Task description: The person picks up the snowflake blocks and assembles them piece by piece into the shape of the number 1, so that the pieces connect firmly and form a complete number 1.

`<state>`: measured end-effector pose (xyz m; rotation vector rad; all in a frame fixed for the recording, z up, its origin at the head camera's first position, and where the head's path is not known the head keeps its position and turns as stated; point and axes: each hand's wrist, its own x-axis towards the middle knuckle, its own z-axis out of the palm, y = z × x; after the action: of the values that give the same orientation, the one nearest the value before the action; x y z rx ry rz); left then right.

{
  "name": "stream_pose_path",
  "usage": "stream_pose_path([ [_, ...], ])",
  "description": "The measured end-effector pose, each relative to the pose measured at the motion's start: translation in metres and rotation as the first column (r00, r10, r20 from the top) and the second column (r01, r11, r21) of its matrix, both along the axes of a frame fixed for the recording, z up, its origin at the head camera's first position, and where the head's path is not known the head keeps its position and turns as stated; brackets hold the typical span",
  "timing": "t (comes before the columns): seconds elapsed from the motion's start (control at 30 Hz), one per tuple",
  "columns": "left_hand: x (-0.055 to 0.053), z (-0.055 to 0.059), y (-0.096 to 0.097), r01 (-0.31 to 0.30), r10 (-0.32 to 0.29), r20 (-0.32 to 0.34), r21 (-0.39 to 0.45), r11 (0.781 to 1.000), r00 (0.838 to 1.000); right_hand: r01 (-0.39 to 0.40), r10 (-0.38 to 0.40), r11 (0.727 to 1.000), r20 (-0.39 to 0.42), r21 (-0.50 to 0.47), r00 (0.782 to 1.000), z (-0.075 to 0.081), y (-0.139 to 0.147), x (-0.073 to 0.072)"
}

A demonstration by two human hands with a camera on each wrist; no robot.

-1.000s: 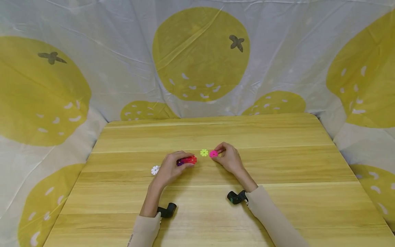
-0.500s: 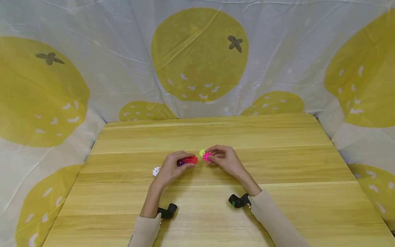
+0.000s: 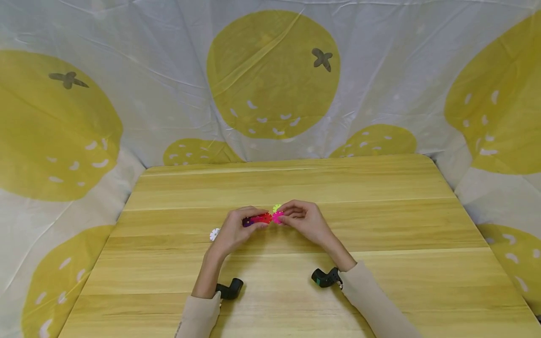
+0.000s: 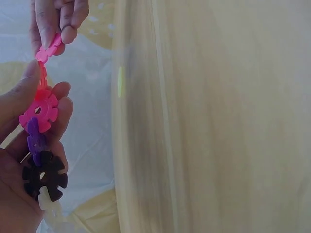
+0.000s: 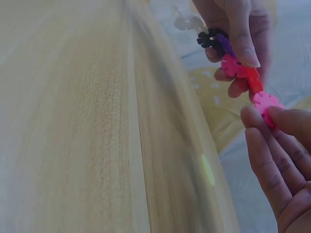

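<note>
My left hand (image 3: 235, 231) grips a chain of interlocking snowflake discs, its thumb at the red disc (image 4: 43, 76). Behind the red one follow a pink disc (image 4: 47, 112), a purple disc (image 4: 35, 138) and a black disc (image 4: 54, 178). Pale white discs (image 3: 214, 234) trail from the chain's far end, past the wrist. Between thumb and fingers, my right hand (image 3: 307, 221) pinches another pink disc (image 5: 265, 101), edge to edge with the red disc. A yellow-green disc (image 3: 276, 207) lies on the table just beyond the right fingers, partly covered by them.
The wooden table (image 3: 270, 295) spreads under both hands, its far edge against a white curtain (image 3: 169, 94) printed with yellow fruit. Black wrist cameras (image 3: 230, 288) stick out from the inner side of each sleeve.
My right hand has moved left with the pink disc, from beside the yellow-green disc up to the red end of the chain. The left hand has stayed almost still.
</note>
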<state>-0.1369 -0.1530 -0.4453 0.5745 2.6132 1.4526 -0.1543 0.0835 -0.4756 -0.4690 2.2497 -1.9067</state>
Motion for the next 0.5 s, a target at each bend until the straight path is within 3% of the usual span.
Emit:
stream_pose_path([
  [0.5,0.0011,0.0022,-0.0009,0.033,-0.033,-0.001,-0.019,0.999,0.999,-0.053,0.053,0.999,-0.028,0.010,0.998,0.0008,0.0011,0.0022],
])
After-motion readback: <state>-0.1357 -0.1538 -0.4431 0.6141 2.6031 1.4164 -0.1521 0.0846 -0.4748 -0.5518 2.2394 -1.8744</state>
